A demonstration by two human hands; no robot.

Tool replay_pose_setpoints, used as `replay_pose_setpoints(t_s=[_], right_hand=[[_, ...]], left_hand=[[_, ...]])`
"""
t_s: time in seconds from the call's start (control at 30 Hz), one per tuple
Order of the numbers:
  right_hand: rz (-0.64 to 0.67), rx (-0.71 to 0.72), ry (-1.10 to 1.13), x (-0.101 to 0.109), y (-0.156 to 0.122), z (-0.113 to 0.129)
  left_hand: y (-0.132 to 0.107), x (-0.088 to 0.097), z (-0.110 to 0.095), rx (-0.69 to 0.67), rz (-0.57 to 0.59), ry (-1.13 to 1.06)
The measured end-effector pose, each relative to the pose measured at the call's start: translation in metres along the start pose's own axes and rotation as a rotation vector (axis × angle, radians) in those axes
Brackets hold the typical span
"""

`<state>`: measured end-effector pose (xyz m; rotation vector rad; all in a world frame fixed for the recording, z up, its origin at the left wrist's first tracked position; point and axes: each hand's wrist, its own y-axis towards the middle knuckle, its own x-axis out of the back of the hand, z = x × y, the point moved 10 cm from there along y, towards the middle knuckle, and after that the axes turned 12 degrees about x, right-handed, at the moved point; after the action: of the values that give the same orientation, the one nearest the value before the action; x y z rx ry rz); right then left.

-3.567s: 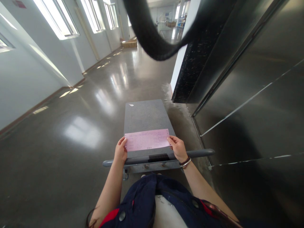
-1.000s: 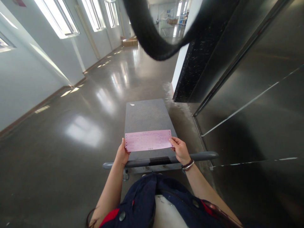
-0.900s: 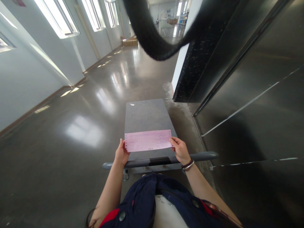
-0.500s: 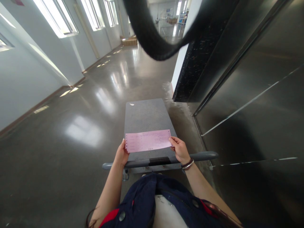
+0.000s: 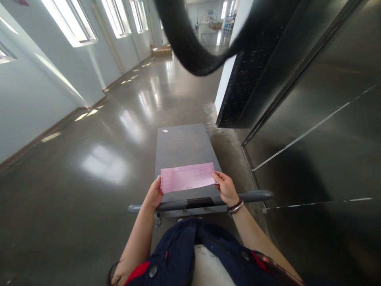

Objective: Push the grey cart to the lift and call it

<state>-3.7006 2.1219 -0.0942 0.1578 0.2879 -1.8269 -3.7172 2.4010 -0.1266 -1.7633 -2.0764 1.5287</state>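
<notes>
A pink paper form [image 5: 188,178] with punched holes along both short edges is stretched between my two hands. Its print is too faint to read. My left hand [image 5: 154,193] grips the left edge, thumb on top. At the right edge, my right hand [image 5: 226,188] pinches the form between thumb and fingers; a dark beaded bracelet and a metal bangle circle that wrist. Below the paper runs the grey handle bar [image 5: 256,196] of a platform cart, with a black patch at its middle. Beyond the paper lies the cart's flat grey deck [image 5: 184,145].
A white scrap [image 5: 164,131] lies on the deck's far left corner. Close on the right are metal doors [image 5: 312,159] and a black stone door frame [image 5: 238,91]. Shiny floor [image 5: 74,206] stretches left to a windowed wall. Cardboard boxes [image 5: 162,52] stand far ahead.
My left hand and the paper's left end have shifted slightly right and down, so the form bows a little. My right hand and the cart look unmoved.
</notes>
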Motion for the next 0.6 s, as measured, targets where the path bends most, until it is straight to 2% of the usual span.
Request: replay_pose_setpoints(t_s=[0.13, 0.4, 0.6], right_hand=[[0.003, -0.009, 0.005, -0.0014, 0.0003, 0.0007], [0.010, -0.020, 0.016, -0.0017, 0.0009, -0.0013], [0.017, -0.023, 0.027, -0.0024, 0.0025, -0.0016]], left_hand=[[0.0001, -0.0078, 0.0010, 0.003, 0.067, 0.023], [-0.0023, -0.0085, -0.0024, -0.015, 0.009, 0.000], [0.0022, -0.0080, -0.0064, -0.062, 0.039, 0.034]])
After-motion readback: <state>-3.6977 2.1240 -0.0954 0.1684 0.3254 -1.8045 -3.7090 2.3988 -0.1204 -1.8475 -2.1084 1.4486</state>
